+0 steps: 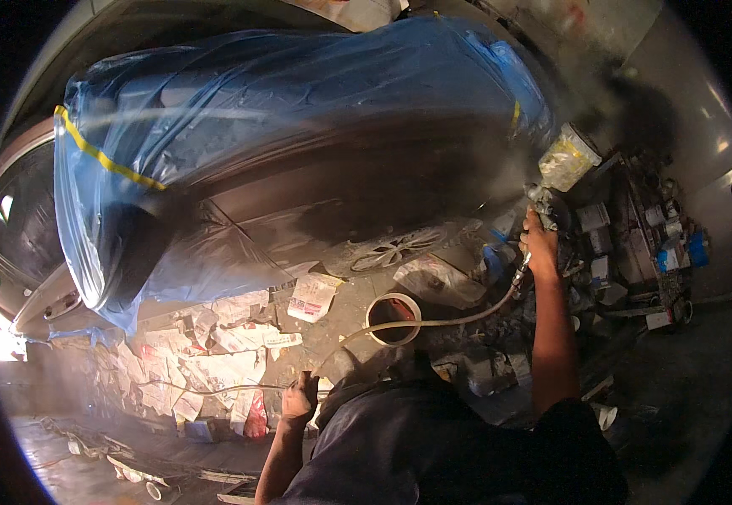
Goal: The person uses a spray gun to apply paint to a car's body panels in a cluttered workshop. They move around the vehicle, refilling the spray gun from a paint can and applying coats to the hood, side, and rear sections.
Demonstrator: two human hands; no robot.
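My right hand (539, 246) is wrapped round the handle of a spray gun (541, 200), held out ahead and to the right. A paint-stained cup (569, 160) sits on top of the gun, tilted. From the gun's lower end a thin pale air hose (458, 321) sags across to my left hand (301, 396), whose fingers are closed round it low near my body. Beyond the gun's left side stretches a dark car panel (383, 168), with blue plastic sheeting (239, 76) over its upper part, edged with yellow tape (105, 158). Haze blurs the panel near the gun.
A round bucket (393, 320) with dark reddish contents stands on the floor before me, under the hose. Paper sheets (206, 362) litter the floor at left. A wheel (393, 250) shows below the panel. Cans and boxes crowd a cluttered rack (644, 244) at right.
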